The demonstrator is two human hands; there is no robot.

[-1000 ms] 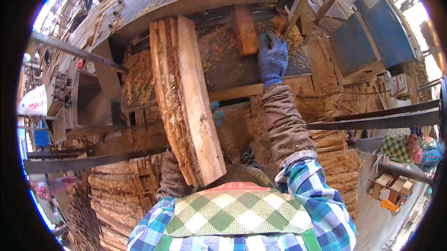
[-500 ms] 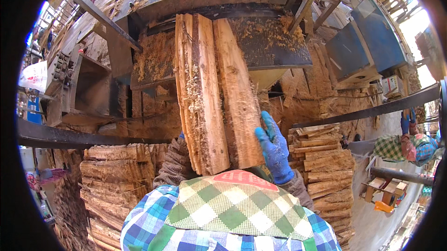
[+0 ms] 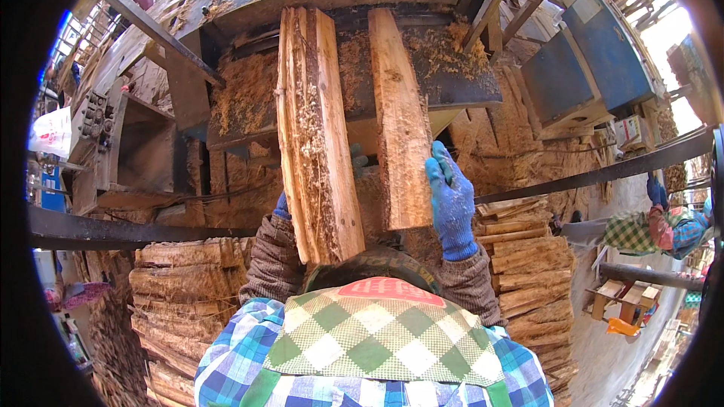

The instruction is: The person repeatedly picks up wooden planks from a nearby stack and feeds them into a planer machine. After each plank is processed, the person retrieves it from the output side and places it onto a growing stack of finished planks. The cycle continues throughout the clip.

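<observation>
A bundle of rough, bark-edged boards lies over my left hand. The blue glove is mostly hidden beneath it, with fingertips showing at its right edge. A single rough plank slants to the right, apart from the bundle. My right hand, in a blue glove, is closed on that plank's right edge near its lower end. The far ends of both pieces rest over the sawdust-covered machine table.
Stacks of rough boards stand at the left and right. A dark rail crosses on the right. Blue metal boxes stand at the far right. Another person is at the right edge.
The single plank has moved to the right and forward with my right hand, widening the gap to the bundle. The bundle has shifted slightly forward and left.
</observation>
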